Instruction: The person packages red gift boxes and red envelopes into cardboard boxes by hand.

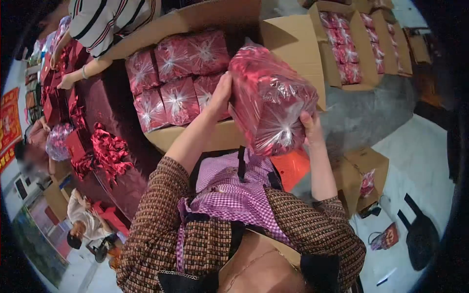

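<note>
Between my two hands is a red package wrapped in clear plastic (pixel 276 105), its gathered plastic end facing me. My left hand (pixel 221 95) presses on its left side, and my right hand (pixel 311 128) grips the lower right corner with the thumb on the front. The package is tilted and held above the right edge of an open cardboard box (pixel 195 139). Inside that box lie several similar wrapped red packages (pixel 178 100) in rows. The held package hides part of the box's right side.
More open cartons (pixel 351 87) with red packages stand at the upper right. On the left, a dark red table (pixel 105 93) bears crumpled red ribbon (pixel 110 151). A co-worker in a striped top (pixel 115 22) reaches over it. Another carton (pixel 364 171) stands on the floor at right.
</note>
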Motion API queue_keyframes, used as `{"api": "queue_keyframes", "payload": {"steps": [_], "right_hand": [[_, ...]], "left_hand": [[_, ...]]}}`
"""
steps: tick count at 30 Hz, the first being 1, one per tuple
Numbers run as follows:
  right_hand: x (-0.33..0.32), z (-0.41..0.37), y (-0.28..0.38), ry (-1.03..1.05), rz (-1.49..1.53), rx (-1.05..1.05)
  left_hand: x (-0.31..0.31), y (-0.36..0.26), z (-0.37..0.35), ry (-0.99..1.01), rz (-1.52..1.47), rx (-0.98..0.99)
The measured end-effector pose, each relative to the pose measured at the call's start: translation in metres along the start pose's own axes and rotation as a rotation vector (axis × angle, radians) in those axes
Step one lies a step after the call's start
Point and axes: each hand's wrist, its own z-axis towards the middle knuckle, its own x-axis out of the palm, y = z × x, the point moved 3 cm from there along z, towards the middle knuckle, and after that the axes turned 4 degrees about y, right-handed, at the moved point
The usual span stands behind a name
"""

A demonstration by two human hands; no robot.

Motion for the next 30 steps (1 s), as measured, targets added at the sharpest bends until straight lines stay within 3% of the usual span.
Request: {"api": "queue_keyframes", "payload": {"steps": [6,10,15,17,19,21,22,25,26,28,30], "right_hand": [[-0.026,0.022,-0.008,-0.155,-0.063,0.002],[-0.023,0.021,0.023,-0.003,-0.051,0.066],[0.006,0.031,0.035,0.033,-0.195,0.022],[0.026,0.040,0.042,0.096,-0.372,-0.047],[0.027,0.044,0.042,0.085,-0.351,0.010],[0.025,0.044,0.046,0.055,-0.270,0.147],[0.025,0.045,0.047,0.053,-0.282,0.155],[0.025,0.048,0.050,0.047,-0.284,0.155],[0.028,0.049,0.049,0.048,-0.290,0.160],[0.035,0.050,0.048,0.105,-0.321,0.162],[0.038,0.048,0.045,0.090,-0.378,0.178]], "left_hand": [[0.006,0.024,0.018,-0.018,-0.026,-0.148],[0.037,-0.035,0.012,-0.049,0.250,-0.085],[0.024,-0.020,0.022,-0.003,0.088,-0.117],[0.023,-0.015,0.021,0.212,0.055,-0.073],[0.025,-0.023,0.014,0.255,0.121,-0.181],[0.031,-0.023,0.010,0.010,0.055,-0.005],[0.031,-0.008,0.013,0.007,0.041,-0.009],[0.021,0.036,0.022,-0.171,0.353,-0.027],[0.019,0.038,0.021,-0.174,0.346,-0.030],[0.016,0.022,0.015,-0.119,0.397,-0.215],[0.014,0.020,0.015,-0.114,0.403,-0.241]]}}
